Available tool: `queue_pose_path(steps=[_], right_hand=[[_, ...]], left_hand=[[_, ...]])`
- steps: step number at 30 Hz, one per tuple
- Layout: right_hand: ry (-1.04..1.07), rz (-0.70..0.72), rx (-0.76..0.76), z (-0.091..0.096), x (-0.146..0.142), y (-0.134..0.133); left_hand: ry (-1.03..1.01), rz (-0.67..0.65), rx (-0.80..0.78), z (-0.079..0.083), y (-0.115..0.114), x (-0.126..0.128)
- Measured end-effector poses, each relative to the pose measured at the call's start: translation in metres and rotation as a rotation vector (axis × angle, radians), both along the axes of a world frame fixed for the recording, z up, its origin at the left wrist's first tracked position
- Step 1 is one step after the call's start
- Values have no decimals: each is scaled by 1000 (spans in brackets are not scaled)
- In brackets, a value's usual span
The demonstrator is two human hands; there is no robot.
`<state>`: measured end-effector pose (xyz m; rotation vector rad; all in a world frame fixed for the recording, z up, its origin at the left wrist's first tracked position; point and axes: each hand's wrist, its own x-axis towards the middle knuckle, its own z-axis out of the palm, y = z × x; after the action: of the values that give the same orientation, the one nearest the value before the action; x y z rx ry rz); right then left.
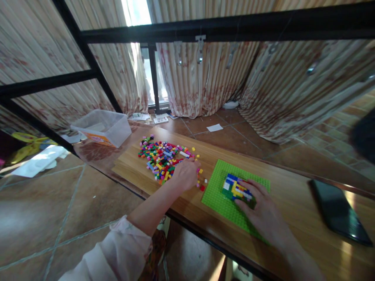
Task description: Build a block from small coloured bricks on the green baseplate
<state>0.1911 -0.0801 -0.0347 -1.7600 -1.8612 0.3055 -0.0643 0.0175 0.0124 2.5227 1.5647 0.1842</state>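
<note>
A pile of small coloured bricks (161, 159) lies on the wooden table (293, 187). My left hand (185, 174) rests at the pile's right edge with its fingers curled down among the bricks; what they pinch is hidden. A green baseplate (217, 195) lies to the right, carrying a small built block of blue, yellow, white and green bricks (234, 187). My right hand (260, 205) lies on the baseplate with its fingers wrapped round the near right side of the brick block.
A clear plastic tub (101, 127) stands at the table's far left end. A dark phone (338, 212) lies flat at the right. Black frame bars (205, 27) cross overhead, with curtains behind. Tiled floor lies beyond and below the table.
</note>
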Motion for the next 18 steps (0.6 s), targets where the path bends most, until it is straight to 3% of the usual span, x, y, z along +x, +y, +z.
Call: queue_pose_path(steps=[6, 12, 15, 18], right_hand=[[8, -27, -23, 4, -3, -2], [37, -2, -14, 7, -3, -4], [65, -7, 3, 8, -4, -5], [100, -40, 33, 14, -6, -5]], left_hand=[[47, -37, 7, -7, 6, 5], [38, -1, 7, -2, 7, 4], [-95, -12, 9, 5, 3, 6], [-359, -170, -78, 10, -10, 15]])
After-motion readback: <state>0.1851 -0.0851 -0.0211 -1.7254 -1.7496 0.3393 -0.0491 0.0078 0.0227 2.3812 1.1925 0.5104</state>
